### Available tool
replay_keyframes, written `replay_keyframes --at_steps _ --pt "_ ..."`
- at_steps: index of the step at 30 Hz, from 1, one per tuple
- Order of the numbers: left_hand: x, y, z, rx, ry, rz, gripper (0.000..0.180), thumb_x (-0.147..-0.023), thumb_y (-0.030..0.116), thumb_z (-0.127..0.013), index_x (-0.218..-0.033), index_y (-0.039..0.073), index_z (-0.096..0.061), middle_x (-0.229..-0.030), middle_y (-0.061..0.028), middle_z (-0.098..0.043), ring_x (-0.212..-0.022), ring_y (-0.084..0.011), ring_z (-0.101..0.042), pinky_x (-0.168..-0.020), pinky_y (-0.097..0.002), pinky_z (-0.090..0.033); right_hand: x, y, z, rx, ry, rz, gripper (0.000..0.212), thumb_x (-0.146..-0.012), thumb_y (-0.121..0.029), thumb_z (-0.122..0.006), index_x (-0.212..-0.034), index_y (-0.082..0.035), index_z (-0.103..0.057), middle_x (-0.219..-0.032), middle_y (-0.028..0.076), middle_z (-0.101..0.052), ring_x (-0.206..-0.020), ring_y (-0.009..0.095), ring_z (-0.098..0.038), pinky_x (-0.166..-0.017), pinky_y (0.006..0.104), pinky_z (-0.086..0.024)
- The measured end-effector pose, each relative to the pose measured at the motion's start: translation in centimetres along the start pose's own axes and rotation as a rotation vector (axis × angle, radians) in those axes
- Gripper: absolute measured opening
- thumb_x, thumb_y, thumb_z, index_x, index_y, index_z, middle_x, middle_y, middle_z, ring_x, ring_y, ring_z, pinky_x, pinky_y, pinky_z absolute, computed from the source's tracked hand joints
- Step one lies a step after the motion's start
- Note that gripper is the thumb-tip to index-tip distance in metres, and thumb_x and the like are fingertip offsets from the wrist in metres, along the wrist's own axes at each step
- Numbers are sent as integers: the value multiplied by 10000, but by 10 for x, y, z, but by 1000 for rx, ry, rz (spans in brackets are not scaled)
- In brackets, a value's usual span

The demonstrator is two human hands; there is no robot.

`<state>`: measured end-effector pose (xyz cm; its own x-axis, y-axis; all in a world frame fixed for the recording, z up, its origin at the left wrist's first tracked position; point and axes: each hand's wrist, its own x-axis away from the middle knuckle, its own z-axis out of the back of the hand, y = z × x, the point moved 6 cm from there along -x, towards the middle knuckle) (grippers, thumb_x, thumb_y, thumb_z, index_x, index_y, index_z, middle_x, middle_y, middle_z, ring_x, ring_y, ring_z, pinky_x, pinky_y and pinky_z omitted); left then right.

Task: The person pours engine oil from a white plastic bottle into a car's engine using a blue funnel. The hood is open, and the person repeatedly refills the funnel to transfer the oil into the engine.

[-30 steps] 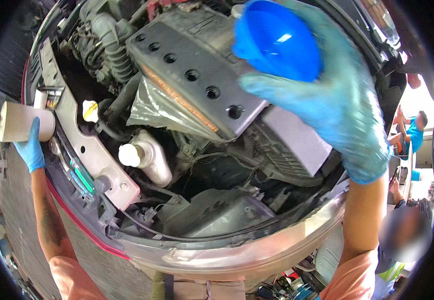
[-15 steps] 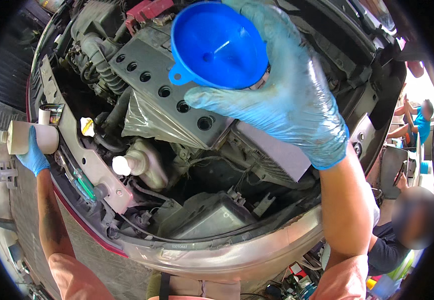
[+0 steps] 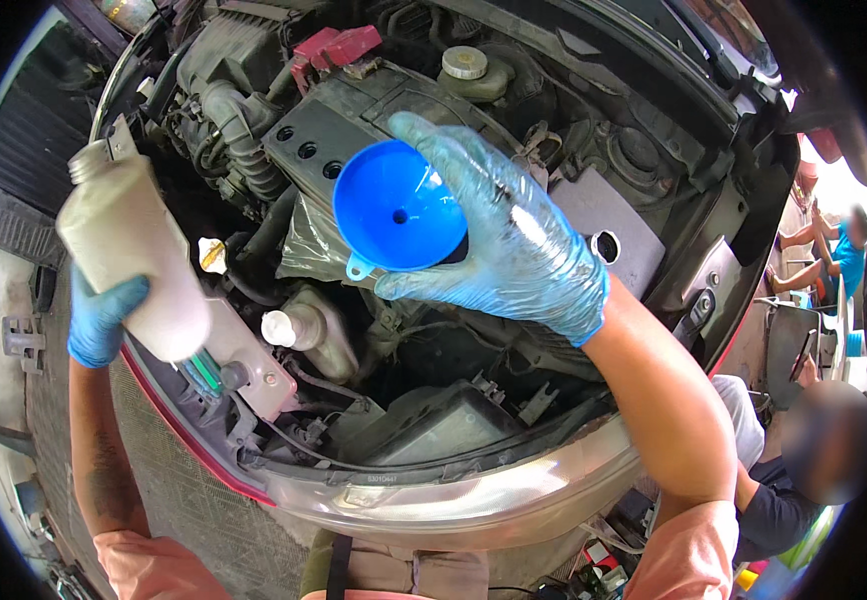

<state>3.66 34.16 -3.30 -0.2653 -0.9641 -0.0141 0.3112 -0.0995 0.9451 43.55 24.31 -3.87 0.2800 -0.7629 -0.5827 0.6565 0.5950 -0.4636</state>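
Observation:
My left hand [image 3: 104, 318], in a blue glove, is closed round the lower part of a whitish plastic bottle [image 3: 132, 245]. The bottle leans to the left, its uncapped neck at the top. In my gloved right hand [image 3: 519, 230] is a blue funnel [image 3: 379, 195], gripped at its rim between thumb and fingers. The funnel's wide mouth faces me, and its spout is hidden behind it. It hangs over a dark grey battery [image 3: 354, 112] with round open holes in its top. My hand and the funnel cover some of these holes.
Clear plastic film [image 3: 309, 243] hangs off the battery's near side. Around it are a red terminal cover [image 3: 339, 50], a ribbed air hose [image 3: 239, 130], a white-capped reservoir [image 3: 324, 345] and the car's front edge [image 3: 514, 490]. Another person [image 3: 779, 510] sits at the right.
The bottle has swung from lying sideways to nearly upright and come nearer the engine bay. My right hand has brought the funnel lower, farther from my view. The view has shifted slightly.

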Motion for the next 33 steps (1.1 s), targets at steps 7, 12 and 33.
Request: replay_keyframes --at_steps 7,12,33 --pt "-5 60 -123 -85 -521 30 1049 -621 250 -964 -1484 -25 -434 -1275 -129 -665 -1135 -213 -660 -1018 -380 -531 2 8 -13 -32 -16 -95 1141 -653 -452 -976 -1529 10 -411 -1427 260 -571 -1298 380 -600 -1112 450 -482" --pt "-19 65 -152 -111 -743 44 931 -633 310 -957 -1406 -2 -545 -1230 -98 -698 -1103 -187 -673 -987 -371 -544 1 20 -17 -98 -94 -234 1155 -625 -469 -989 -1522 -3 -430 -1419 242 -597 -1303 349 -615 -1114 442 -486" --pt "-23 80 -151 -222 -970 487 944 -594 242 -997 -1396 17 -554 -1217 -104 -707 -1092 -198 -683 -959 -376 -564 -1 6 -15 11 -15 -20 1145 -665 -514 -935 -1516 37 -403 -1342 266 -616 -1168 425 -653 -1022 482 -528"
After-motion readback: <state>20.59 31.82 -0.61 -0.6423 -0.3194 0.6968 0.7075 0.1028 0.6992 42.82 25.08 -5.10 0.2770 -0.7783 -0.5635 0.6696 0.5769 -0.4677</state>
